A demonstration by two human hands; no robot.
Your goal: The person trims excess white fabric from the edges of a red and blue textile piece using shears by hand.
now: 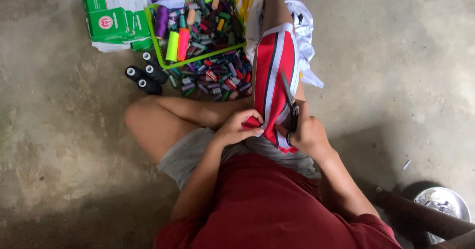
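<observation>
I sit on the floor with a red, white and black striped cloth (275,76) draped over my right leg. My left hand (237,127) pinches the cloth's lower left edge near my knee. My right hand (306,133) grips a pair of dark scissors (289,100), whose blades point up along the cloth's right side.
A green tray (161,56) full of several coloured thread spools stands ahead, with more spools (217,78) spilled on the concrete floor before it. Three black spools (144,73) lie to its left. Green and white boxes (111,17) sit at the far left. A metal bowl (443,202) lies at bottom right.
</observation>
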